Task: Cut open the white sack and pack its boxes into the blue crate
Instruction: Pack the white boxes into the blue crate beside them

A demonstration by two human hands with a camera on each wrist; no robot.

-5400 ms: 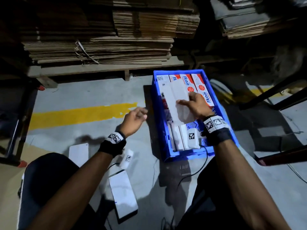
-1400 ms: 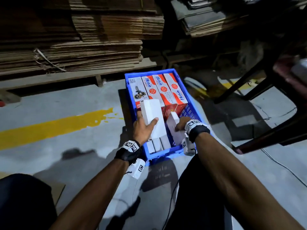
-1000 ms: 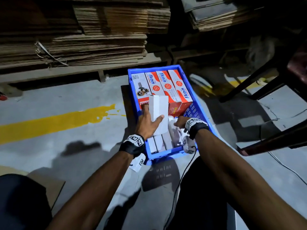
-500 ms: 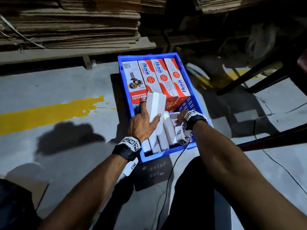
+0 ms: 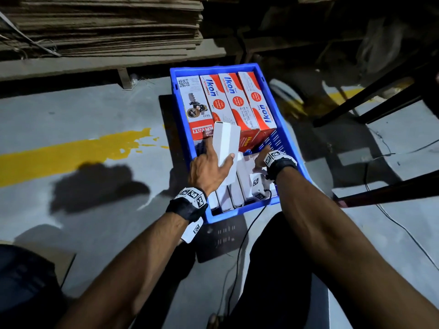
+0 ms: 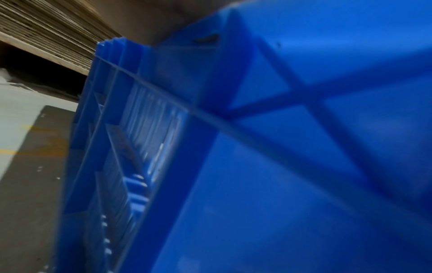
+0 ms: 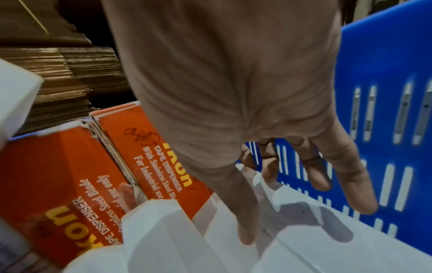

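Note:
The blue crate point(image 5: 213, 67) stands on the floor in front of me. Red and white Ikon boxes point(image 5: 237, 98) fill its far end, and several plain white boxes point(image 5: 242, 186) stand on edge at its near end. My left hand point(image 5: 219, 150) grips another white box point(image 5: 225, 138) above the crate's near left part, thumb on its right side. My right hand point(image 5: 260, 160) reaches into the crate with straight fingers point(image 7: 350, 184) along the crate wall point(image 7: 385, 73) and its thumb resting on a white box point(image 7: 304, 240). The left wrist view shows only the crate's outer wall point(image 6: 304, 166). No white sack is in view.
Stacks of flat cardboard point(image 5: 95, 24) sit on a low wooden platform behind the crate. Dark metal furniture legs point(image 5: 368, 91) slant across the right. A yellow floor line point(image 5: 71, 153) runs to the left. A thin cable point(image 5: 237, 257) trails between my knees.
My left hand, empty five seconds ago, now holds a white box over the crate. My right hand has pushed lower among the white boxes at the near end.

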